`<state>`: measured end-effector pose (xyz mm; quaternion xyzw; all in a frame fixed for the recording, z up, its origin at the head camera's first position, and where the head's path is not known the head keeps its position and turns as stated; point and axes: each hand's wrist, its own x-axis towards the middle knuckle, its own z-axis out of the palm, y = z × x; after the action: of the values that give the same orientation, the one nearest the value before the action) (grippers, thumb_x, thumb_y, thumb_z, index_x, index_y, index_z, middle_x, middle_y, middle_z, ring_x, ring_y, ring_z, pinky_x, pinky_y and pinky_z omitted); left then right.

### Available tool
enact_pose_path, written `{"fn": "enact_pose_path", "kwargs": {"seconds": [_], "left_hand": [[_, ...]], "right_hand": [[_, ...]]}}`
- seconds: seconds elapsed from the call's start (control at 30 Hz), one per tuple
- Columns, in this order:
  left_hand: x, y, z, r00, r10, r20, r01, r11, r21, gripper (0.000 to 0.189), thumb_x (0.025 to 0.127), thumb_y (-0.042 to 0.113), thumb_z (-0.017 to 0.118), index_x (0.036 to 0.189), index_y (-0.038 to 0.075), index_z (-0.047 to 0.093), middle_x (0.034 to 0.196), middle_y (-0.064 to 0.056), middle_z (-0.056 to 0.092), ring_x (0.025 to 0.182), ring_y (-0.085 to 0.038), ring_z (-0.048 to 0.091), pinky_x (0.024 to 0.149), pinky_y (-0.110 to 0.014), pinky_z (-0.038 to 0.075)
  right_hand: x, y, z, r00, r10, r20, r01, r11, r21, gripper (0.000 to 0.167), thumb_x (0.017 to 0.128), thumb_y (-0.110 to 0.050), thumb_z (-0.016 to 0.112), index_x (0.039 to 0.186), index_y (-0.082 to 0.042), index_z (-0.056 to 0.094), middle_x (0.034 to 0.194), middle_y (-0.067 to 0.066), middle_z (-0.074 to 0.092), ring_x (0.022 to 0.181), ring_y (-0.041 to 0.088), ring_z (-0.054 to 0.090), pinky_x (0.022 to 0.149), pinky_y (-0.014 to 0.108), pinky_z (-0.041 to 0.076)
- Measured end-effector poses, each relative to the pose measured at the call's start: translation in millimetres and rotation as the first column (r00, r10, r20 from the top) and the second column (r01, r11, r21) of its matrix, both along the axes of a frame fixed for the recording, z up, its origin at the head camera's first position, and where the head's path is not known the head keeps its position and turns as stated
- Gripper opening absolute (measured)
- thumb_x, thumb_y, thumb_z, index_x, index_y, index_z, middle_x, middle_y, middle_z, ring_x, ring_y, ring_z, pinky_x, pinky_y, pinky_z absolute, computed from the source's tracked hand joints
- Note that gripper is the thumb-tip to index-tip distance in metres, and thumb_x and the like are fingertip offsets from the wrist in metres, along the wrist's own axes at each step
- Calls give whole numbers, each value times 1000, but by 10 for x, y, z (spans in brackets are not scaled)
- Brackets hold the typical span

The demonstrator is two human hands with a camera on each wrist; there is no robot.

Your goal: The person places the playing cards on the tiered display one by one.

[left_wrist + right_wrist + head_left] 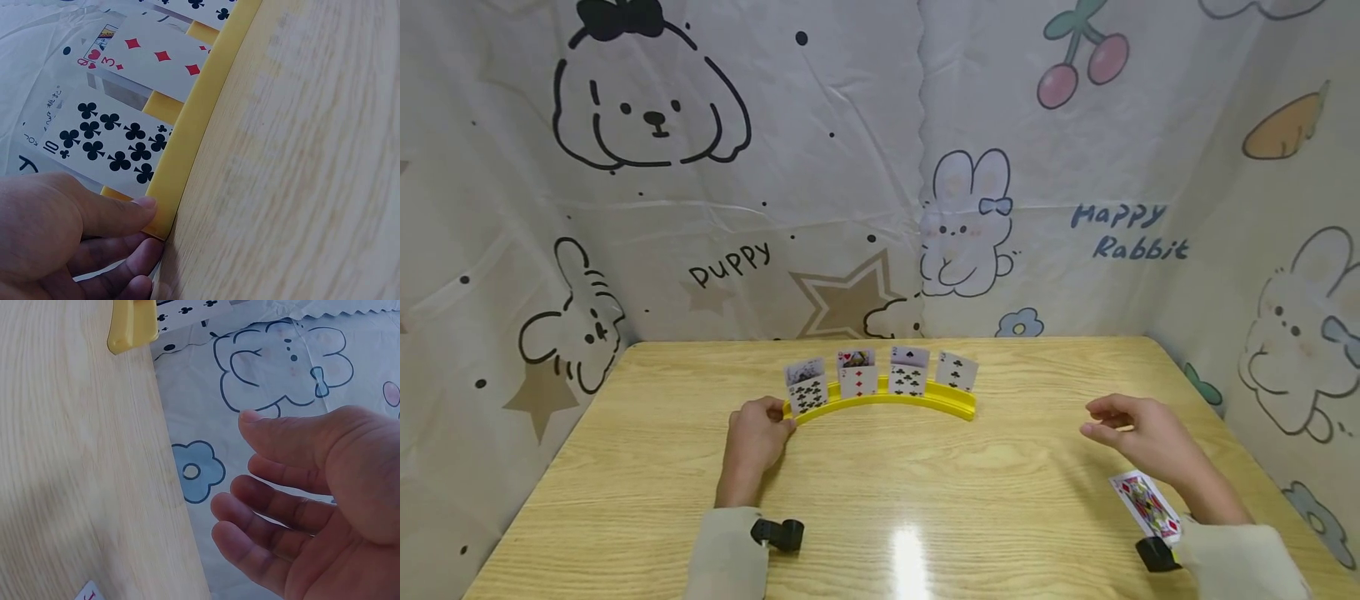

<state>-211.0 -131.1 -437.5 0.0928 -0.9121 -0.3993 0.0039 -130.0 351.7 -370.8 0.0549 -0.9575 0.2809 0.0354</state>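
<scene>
A curved yellow card holder (880,400) stands on the table with several playing cards upright in it. My left hand (756,437) pinches its left end, thumb on the front and fingers behind, as the left wrist view shows. Beside that thumb is a ten of clubs (103,147), with a three of diamonds (156,56) farther along. A two of clubs (957,372) leans at the right end. My right hand (1146,437) hovers over the right side of the table, fingers loosely bent and holding nothing. Below it lies a red face card (1146,504), partly covered by the wrist.
The wooden table (985,492) runs back to a printed cloth (850,192) that hangs behind and at both sides. Black wrist cameras (782,534) sit on both sleeves.
</scene>
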Motion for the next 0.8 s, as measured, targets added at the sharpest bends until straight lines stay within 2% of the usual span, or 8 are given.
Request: {"fn": "enact_pose_path", "kwargs": {"seconds": [0.3,0.5,0.8], "left_hand": [[-9,-13,3,1000,-4,-11,4,1000,3,30,89,8,76,116,-4,69,100,-14,70,94,-29,63,82,-45,50],[-15,-10,-8,1000,-3,-15,4,1000,8,30,88,8,76,116,-4,69,100,-14,70,94,-29,64,81,-45,51],[-6,-10,-11,1000,-10,-24,10,1000,8,30,89,8,76,115,-4,69,100,-14,70,95,-29,64,83,-45,51]], "right_hand": [[51,95,-28,1000,1,17,-1,1000,20,40,92,-23,74,115,9,67,102,15,70,88,26,65,67,33,51],[79,154,-58,1000,-5,23,4,999,50,41,92,-24,75,114,9,67,99,12,70,87,26,65,68,36,51],[148,227,-106,998,-19,54,16,998,63,42,92,-21,75,114,13,65,93,5,69,82,21,63,65,29,50]]}}
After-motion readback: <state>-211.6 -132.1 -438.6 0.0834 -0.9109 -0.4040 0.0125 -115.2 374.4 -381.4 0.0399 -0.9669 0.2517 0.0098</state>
